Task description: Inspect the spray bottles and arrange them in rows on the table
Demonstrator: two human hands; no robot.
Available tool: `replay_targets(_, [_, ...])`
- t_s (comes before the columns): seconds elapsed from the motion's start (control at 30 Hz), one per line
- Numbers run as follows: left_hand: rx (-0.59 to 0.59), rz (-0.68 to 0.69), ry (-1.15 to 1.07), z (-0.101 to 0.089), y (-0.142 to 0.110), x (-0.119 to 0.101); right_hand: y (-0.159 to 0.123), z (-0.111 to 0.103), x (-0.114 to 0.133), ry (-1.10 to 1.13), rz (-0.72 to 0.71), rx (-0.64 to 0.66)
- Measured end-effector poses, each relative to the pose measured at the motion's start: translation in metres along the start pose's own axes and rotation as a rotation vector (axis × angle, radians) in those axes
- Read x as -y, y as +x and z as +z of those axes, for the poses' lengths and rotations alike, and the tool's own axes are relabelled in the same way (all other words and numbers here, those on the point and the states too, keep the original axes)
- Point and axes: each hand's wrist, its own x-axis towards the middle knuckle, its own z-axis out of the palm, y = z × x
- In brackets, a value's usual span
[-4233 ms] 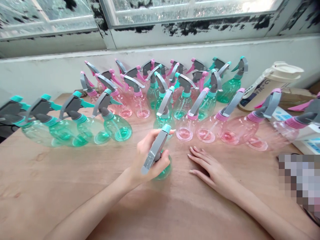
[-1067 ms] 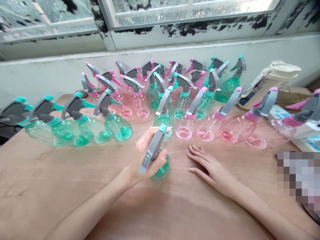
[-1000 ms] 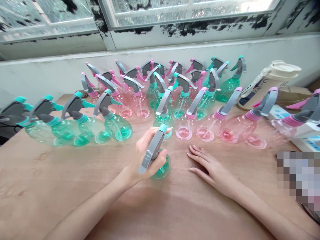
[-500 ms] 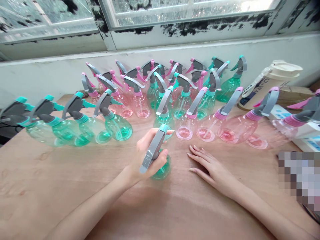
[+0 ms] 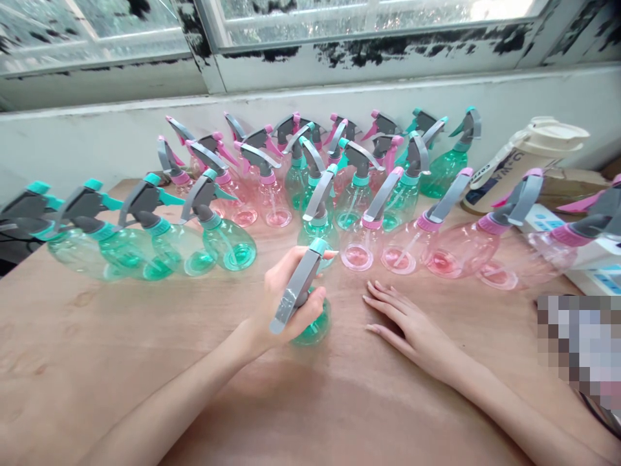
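My left hand [image 5: 286,291] is wrapped round the neck of a green spray bottle [image 5: 315,327] with a grey and teal trigger head. The bottle stands upright on the wooden table [image 5: 242,401], its neck partly hidden by my fingers. My right hand [image 5: 407,323] lies flat on the tabletop, fingers spread, holding nothing. Just beyond that hand is a row of pink spray bottles [image 5: 359,252]. Another green spray bottle [image 5: 317,226] stands directly behind the held one. To the left, several green spray bottles [image 5: 233,246] form a row.
More pink and green spray bottles [image 5: 276,204] crowd the back of the table below the window wall. A cream tumbler [image 5: 524,162] stands at the back right, near a brown box [image 5: 572,188] and white-and-blue boxes [image 5: 592,249]. A pixelated patch [image 5: 587,343] covers something at the right edge.
The view has shifted very slightly. Both hands keep their places, and the held spray bottle has not visibly moved on the table.
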Motion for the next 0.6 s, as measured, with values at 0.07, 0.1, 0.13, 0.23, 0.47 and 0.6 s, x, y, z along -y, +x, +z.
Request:
replay_targets(0.07, [0.002,-0.005,0.022,-0.0009,-0.0001,-0.0017,0.0001,0.0001,-0.0001,0.000,-0.003,-0.001])
replay_targets(0.1, [-0.004,0.000,0.039,-0.0015,-0.0001,-0.0023,0.0002,0.0002,-0.0003,0.001,-0.004,0.000])
replay_targets(0.13, [-0.015,0.012,0.057,-0.0021,-0.0003,-0.0026,0.0003,0.0003,-0.0005,0.002,-0.004,0.002])
replay_targets(0.23, [-0.038,0.051,0.089,-0.0031,-0.0004,-0.0022,0.0005,0.0005,-0.0010,-0.001,0.000,0.006])
replay_targets(0.47, [-0.029,0.045,0.038,0.0028,-0.0003,0.0035,0.0000,-0.0005,0.0001,0.020,0.006,-0.004])
replay_targets(0.6, [-0.039,0.041,0.048,0.0039,-0.0023,0.0069,0.0002,-0.0006,0.0003,0.053,0.009,-0.022])
